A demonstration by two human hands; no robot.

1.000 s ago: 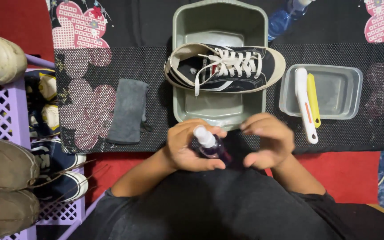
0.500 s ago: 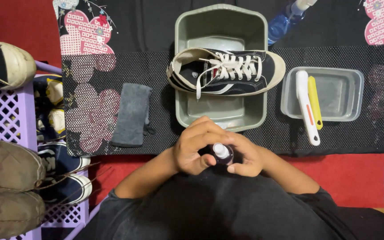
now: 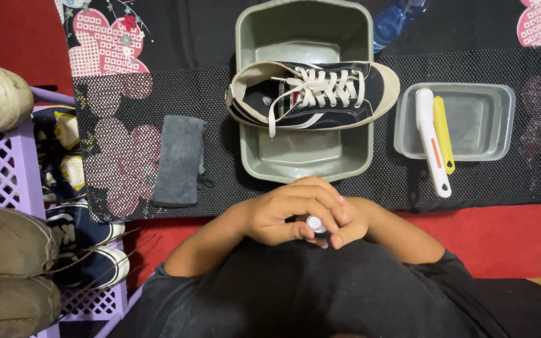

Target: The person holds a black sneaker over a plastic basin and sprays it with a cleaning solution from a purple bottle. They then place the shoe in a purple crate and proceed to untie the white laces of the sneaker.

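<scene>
Two hands meet at the lower centre of the frame, just above the person's dark shirt. Left hand [image 3: 283,216] is folded over the top, fingers curled and closed around a small bottle [image 3: 315,224]; only the bottle's white round cap shows between the fingers, the body is hidden. Right hand [image 3: 349,222] wraps in from the other side, fingers closed against the same bottle and touching the left hand. Directly above the hands, centre frame, a grey-green basin [image 3: 305,156] sits on a black mesh mat [image 3: 220,94]. A black sneaker [image 3: 314,94] with white laces and a white toe cap lies on its side across the basin's rim, toe toward the right. Right of the basin, a clear plastic tray [image 3: 477,119] holds a white brush [image 3: 432,141] and a yellow brush [image 3: 443,131], side by side, their handles overhanging the tray's near edge. Left of the basin, a folded grey cloth [image 3: 180,159] lies flat on the mat. Far left, a purple crate [image 3: 7,169] holds several more shoes. Red floor shows around the mat.
</scene>
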